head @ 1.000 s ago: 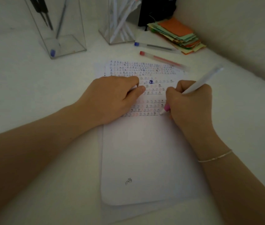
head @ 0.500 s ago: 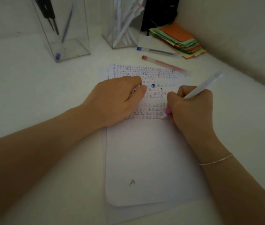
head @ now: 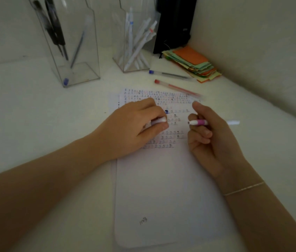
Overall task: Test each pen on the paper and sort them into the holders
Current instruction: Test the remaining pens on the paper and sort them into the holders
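Right fingers (head: 200,132) around pen (head: 198,122), maybe uncapped.

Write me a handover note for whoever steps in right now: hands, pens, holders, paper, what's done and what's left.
Right hand: holds the pink-tipped pen, uncapped and lifted off the paper.
Left hand: rests on the paper and grips the pen cap.
Left holder: dark pens and a blue one. Right holder: white pens.
Loose on the table: blue pen and red pen, above the paper.
Done: rows of test marks fill the upper part of the paper.
Left: probably cap this pen, drop it in a holder, then test and sort the two loose pens.
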